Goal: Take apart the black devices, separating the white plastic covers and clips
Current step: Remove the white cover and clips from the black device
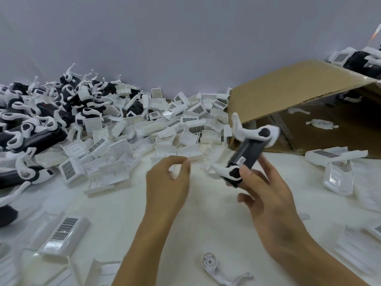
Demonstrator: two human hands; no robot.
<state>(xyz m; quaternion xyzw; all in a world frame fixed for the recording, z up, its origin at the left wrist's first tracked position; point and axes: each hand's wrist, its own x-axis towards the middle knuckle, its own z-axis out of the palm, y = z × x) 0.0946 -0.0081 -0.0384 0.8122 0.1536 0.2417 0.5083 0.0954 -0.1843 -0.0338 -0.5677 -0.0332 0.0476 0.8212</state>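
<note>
My right hand [266, 195] grips a black device [245, 153] by its lower end and holds it tilted above the table. White clips are still on it, one at the top end [253, 133] and one at the bottom end [221, 172]. To its left, my left hand [167, 182] has its fingers curled, with thumb and forefinger pinching a small, blurred white plastic piece [174, 171]. A heap of loose white covers [156, 129] fills the middle of the table. Black devices with clips [35, 120] are heaped at the far left.
An open cardboard box [292, 100] lies on its side at the right, with a few white clips inside. More covers lie at the front left [61, 234] and at the right [334, 168]. A single white clip [214, 267] lies near my forearms.
</note>
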